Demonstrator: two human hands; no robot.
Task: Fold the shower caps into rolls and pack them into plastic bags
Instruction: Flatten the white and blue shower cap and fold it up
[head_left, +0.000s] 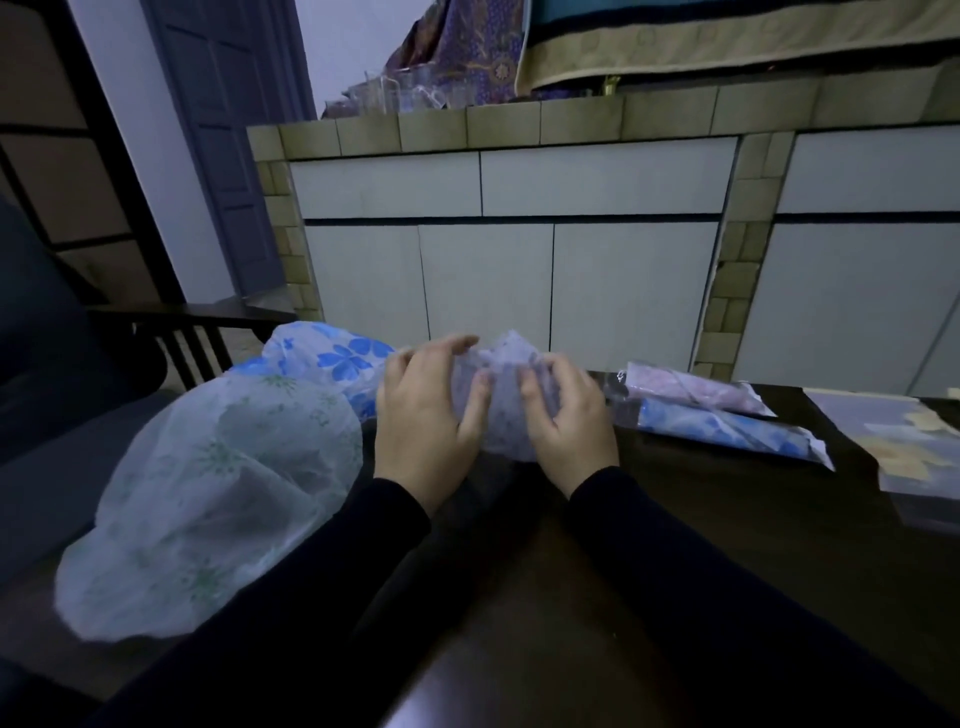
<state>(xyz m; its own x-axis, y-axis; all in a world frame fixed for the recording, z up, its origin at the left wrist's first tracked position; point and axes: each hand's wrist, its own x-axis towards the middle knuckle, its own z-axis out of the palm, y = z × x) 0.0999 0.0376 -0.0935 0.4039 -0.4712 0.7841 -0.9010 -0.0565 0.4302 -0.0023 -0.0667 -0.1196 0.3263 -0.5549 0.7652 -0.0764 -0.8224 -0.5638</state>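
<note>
Pale lilac translucent crumpled shower cap (501, 384) bunched upright at far middle of dark brown wooden desk (727, 545), between both hands. Loose white green-flowered cap (218, 488) and blue-flowered cap (332, 353) crowd desk's left edge; two packed clear plastic bags with rolled caps (717, 415) lie right, near; bare desk in front. Left hand (426, 410) fingers curled, gripping lilac cap's side; right hand (569, 415) fingers bent, pinching it
</note>
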